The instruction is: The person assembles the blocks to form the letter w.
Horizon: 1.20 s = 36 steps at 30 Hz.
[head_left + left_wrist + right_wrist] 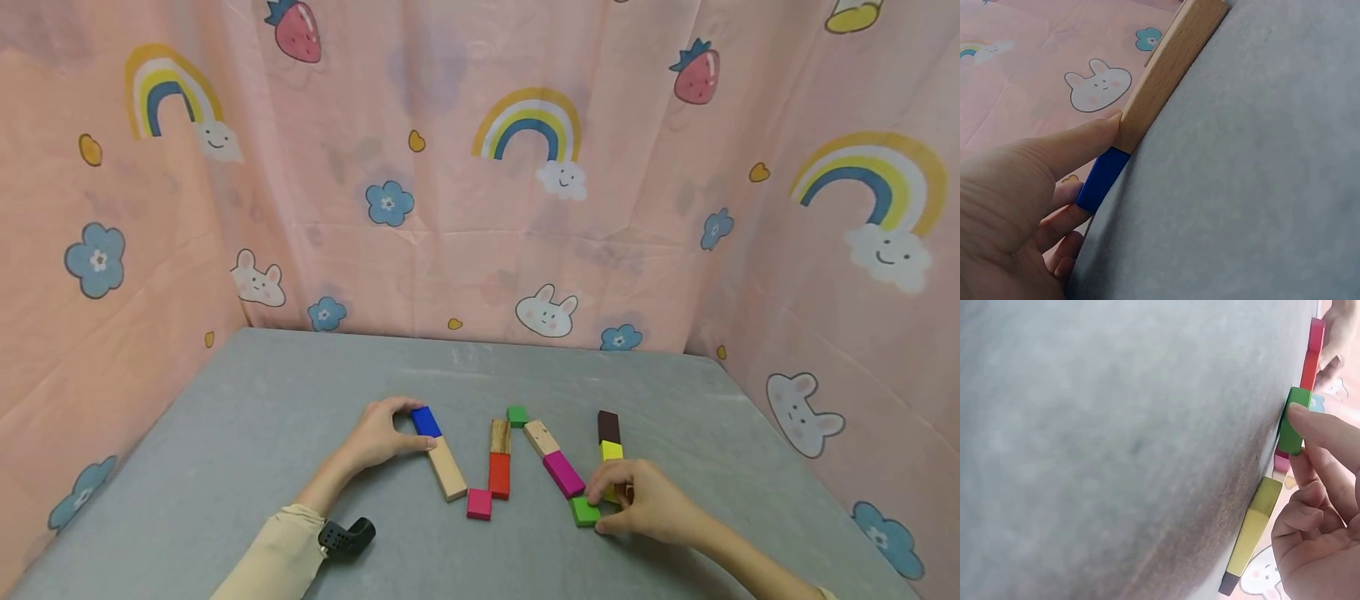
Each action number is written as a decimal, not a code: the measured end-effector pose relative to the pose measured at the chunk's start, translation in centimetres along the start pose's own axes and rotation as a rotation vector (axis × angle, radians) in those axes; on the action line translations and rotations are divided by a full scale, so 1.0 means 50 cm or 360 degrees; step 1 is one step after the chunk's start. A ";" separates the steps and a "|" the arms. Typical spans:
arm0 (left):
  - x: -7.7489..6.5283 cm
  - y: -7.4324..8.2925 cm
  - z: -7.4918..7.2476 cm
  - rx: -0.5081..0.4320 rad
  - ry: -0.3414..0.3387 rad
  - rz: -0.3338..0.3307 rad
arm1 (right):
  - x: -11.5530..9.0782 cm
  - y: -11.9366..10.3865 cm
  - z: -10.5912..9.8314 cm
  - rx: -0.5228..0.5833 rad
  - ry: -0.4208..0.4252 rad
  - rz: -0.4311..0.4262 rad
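My left hand (382, 433) touches the left slanted row: its fingertips rest at the far end of a blue block (426, 422), its thumb on the side of a plain wooden block (447, 469). In the left wrist view the blue block (1105, 178) meets the wooden block (1166, 75) end to end. With thumb and finger, my right hand (648, 502) pinches a light green block (584, 512) at the near end of a magenta block (564, 474). The right wrist view shows the thumb on the green block (1295, 419). Behind that hand, a yellow block (611, 451) is partly hidden.
Between the hands lie a pink block (479, 504), a red block (499, 476), a striped wooden block (500, 436), a darker green block (517, 416) and a pale wooden block (541, 438). A dark brown block (609, 427) tops the right row. Patterned curtains surround the grey table (337, 367).
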<state>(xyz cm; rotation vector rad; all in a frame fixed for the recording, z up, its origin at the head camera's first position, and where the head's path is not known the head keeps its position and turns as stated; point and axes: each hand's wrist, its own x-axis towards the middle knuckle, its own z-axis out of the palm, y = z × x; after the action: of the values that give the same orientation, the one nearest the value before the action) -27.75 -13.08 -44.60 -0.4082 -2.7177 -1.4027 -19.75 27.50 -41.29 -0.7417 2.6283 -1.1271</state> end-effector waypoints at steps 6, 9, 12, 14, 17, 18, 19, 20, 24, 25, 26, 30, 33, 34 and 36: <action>0.000 -0.001 0.000 -0.0019 0.0005 0.0025 | -0.007 -0.003 -0.005 0.0010 0.0013 0.0035; 0.000 -0.002 -0.001 -0.0021 0.0005 0.0032 | -0.009 -0.002 -0.008 0.0009 0.0049 0.0048; 0.000 -0.003 -0.001 -0.0017 0.0005 0.0031 | -0.010 0.000 -0.008 0.0008 0.0080 0.0061; 0.001 -0.004 -0.001 -0.0015 0.0007 0.0034 | -0.010 -0.001 -0.008 0.0011 0.0091 0.0059; 0.000 -0.005 -0.001 -0.0016 0.0009 0.0042 | -0.009 -0.002 -0.006 0.0011 0.0100 0.0038; 0.000 -0.005 0.000 -0.0013 0.0012 0.0043 | -0.008 -0.003 -0.005 0.0005 0.0102 0.0033; -0.001 -0.006 0.000 -0.0009 0.0012 0.0047 | -0.007 -0.004 -0.004 0.0000 0.0101 0.0032; -0.001 -0.005 0.000 -0.0004 0.0012 0.0043 | -0.006 -0.005 -0.004 -0.0006 0.0101 0.0034; -0.002 -0.002 0.001 0.0009 0.0011 0.0033 | -0.004 -0.005 -0.003 -0.0028 0.0109 0.0057; -0.002 -0.001 0.001 0.0009 0.0010 0.0033 | -0.003 -0.004 -0.003 -0.0029 0.0112 0.0063; -0.002 0.000 0.001 0.0007 0.0009 0.0030 | -0.003 -0.003 -0.003 -0.0033 0.0117 0.0067; -0.001 0.002 0.001 0.0002 0.0005 0.0027 | -0.002 -0.002 -0.004 -0.0048 0.0137 0.0089; 0.000 0.002 0.001 0.0002 0.0007 0.0029 | -0.002 -0.004 -0.004 -0.0058 0.0145 0.0104; 0.000 0.001 0.002 0.0002 0.0007 0.0028 | -0.002 -0.005 -0.004 -0.0060 0.0144 0.0108; -0.001 0.001 0.002 0.0001 0.0004 0.0026 | -0.003 -0.007 -0.005 -0.0060 0.0139 0.0107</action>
<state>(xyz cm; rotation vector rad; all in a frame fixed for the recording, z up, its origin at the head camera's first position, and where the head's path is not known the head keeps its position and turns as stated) -27.69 -12.98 -44.61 -0.4274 -2.7063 -1.3977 -19.58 27.53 -40.88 -0.6193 2.7318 -1.1189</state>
